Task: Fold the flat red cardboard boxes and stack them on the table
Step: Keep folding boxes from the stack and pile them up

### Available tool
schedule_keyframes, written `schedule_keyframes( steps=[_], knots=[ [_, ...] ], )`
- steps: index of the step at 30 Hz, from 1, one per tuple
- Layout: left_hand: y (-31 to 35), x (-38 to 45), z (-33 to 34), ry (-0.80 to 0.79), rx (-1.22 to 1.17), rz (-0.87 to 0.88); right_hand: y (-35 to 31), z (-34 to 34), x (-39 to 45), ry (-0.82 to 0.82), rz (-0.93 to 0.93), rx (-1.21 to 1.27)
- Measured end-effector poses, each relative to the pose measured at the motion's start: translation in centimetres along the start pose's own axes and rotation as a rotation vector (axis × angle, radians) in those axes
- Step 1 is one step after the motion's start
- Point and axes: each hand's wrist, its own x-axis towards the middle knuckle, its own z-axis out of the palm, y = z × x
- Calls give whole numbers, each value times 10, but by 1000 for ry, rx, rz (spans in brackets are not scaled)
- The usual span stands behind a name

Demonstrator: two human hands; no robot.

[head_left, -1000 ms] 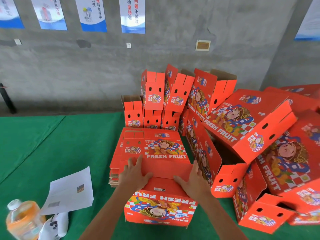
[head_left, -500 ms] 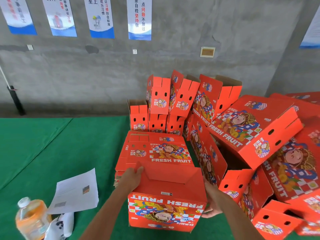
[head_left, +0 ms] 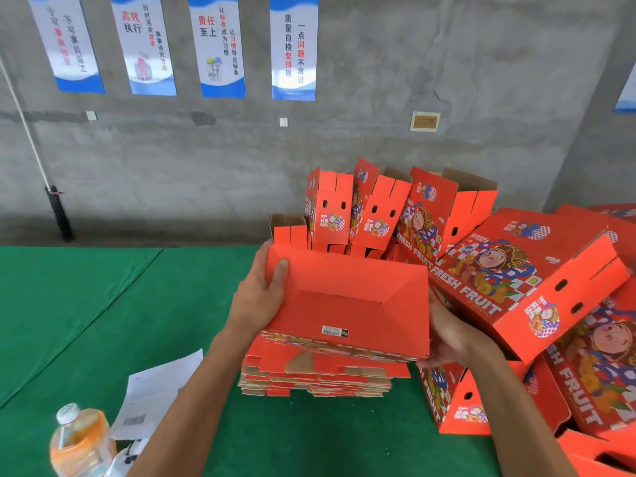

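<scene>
I hold a folded red cardboard box [head_left: 347, 304] in the air above the pile of flat red boxes [head_left: 316, 376], its plain red side facing me. My left hand [head_left: 261, 294] grips its left edge, thumb on the near face. My right hand [head_left: 451, 335] holds the box's lower right corner from underneath, fingers curled around the edge. Folded red boxes [head_left: 516, 280] printed with FRESH FRUIT lie heaped to the right, and more stand upright [head_left: 347, 211] behind.
The table has a green cloth [head_left: 103, 321]. At the lower left stand a plastic bottle of orange drink [head_left: 81, 442] and a white paper sheet [head_left: 155, 390]. A grey concrete wall with posters [head_left: 220, 46] rises behind. A dark pole [head_left: 58, 211] stands at the far left.
The box has been lifted off the table and tilted up, now hanging above the flat pile. Both hands shifted from its top flaps to its left edge and right corner.
</scene>
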Motion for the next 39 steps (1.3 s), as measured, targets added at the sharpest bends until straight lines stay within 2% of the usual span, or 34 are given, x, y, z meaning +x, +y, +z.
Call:
schedule_keyframes(
  steps=[3,6,9,13,16,19,21,23,25,28,34,39],
  knots=[
    [-18,4,11,22,-13,108,-8,5,7,26,-121,82],
    [-42,8,17,31,-104,110,-6,8,11,-20,-190,95],
    [-65,9,20,69,-158,71,-1,15,16,-45,-251,94],
    [-84,6,29,95,-222,-46,-4,34,22,65,-411,-2],
    [-87,3,35,71,-150,-68,-4,58,40,167,-652,-225],
    [-88,-3,44,-61,-223,-11,11,97,71,332,-839,-763],
    [-100,-11,59,-145,-248,-21,31,126,91,342,-834,-959],
    [-116,-19,74,-230,-303,-140,53,152,108,228,-731,-1033],
    [-130,-28,84,-329,-315,-209,67,168,119,188,-658,-1015],
    [-140,-33,89,-412,-314,-149,64,176,128,255,-679,-974],
    [-131,10,77,-331,-322,22,23,183,143,358,-818,-870],
    [-111,101,58,-175,-315,174,-75,184,175,416,-896,-875]
  ],
)
